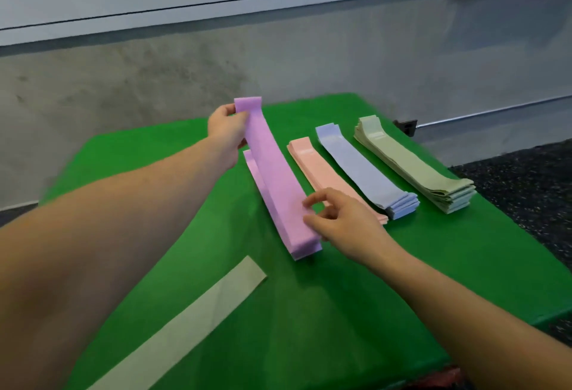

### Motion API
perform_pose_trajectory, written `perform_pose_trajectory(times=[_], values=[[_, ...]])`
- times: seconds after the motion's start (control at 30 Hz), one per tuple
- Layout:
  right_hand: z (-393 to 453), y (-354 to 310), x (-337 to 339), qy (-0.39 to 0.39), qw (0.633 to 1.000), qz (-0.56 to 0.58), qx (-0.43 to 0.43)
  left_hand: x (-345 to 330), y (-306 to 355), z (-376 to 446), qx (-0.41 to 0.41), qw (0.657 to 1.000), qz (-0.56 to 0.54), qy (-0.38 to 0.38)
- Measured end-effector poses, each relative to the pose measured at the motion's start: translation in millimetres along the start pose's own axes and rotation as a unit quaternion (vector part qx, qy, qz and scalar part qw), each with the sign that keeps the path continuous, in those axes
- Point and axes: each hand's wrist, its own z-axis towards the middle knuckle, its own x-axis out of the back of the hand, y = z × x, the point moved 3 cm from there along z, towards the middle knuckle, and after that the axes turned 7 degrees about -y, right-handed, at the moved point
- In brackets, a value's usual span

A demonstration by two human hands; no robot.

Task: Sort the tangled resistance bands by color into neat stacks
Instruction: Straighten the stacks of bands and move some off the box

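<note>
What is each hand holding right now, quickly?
Left hand: grips the raised far end of the purple resistance band.
Right hand: pinches the same band close to its near end.

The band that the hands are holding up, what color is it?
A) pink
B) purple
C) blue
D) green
B: the band that the left hand lifts by its far end is purple, and the right hand pinches its near end over the purple pile.
</note>
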Motion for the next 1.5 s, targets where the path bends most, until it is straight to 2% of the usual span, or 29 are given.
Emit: perform_pose_trajectory(times=[0.23, 0.47, 0.6, 0.83, 0.9, 0.97, 1.13, 1.3, 1.37, 1.5], values=[[19, 16, -8, -0.039, 0.994, -0.093, -0.035, 6, -55, 37, 0.023, 0.993, 0.115, 0.019], [20, 22, -15, -0.073, 0.977, -0.197, -0.029, 17, -91, 52, 0.020, 0.991, 0.130, 0.024], [18, 20, -16, -0.073, 0.968, -0.241, -0.013, 17, -96, 57, 0.024, 0.985, 0.172, 0.023], [10, 2, -18, -0.043, 0.970, -0.238, 0.034, 28, -82, 42, 0.063, 0.977, 0.202, 0.014], [4, -9, -21, -0.028, 0.967, -0.246, 0.055, 36, -75, 26, 0.051, 0.974, 0.220, -0.016], [-1, -22, -27, -0.027, 0.963, -0.259, 0.068, 44, -70, 4, 0.035, 0.962, 0.258, -0.078], [-16, -42, -62, -0.075, 0.950, -0.296, 0.069, 73, -74, -70, 0.020, 0.929, 0.320, -0.186], [-24, -40, -96, -0.057, 0.897, -0.438, 0.026, 96, -90, -135, -0.009, 0.880, 0.390, -0.269], [-28, -37, -108, -0.044, 0.887, -0.460, 0.016, 107, -98, -153, -0.021, 0.868, 0.408, -0.282], [-29, -35, -116, -0.032, 0.923, -0.383, 0.018, 125, -110, -176, -0.045, 0.869, 0.408, -0.278]])
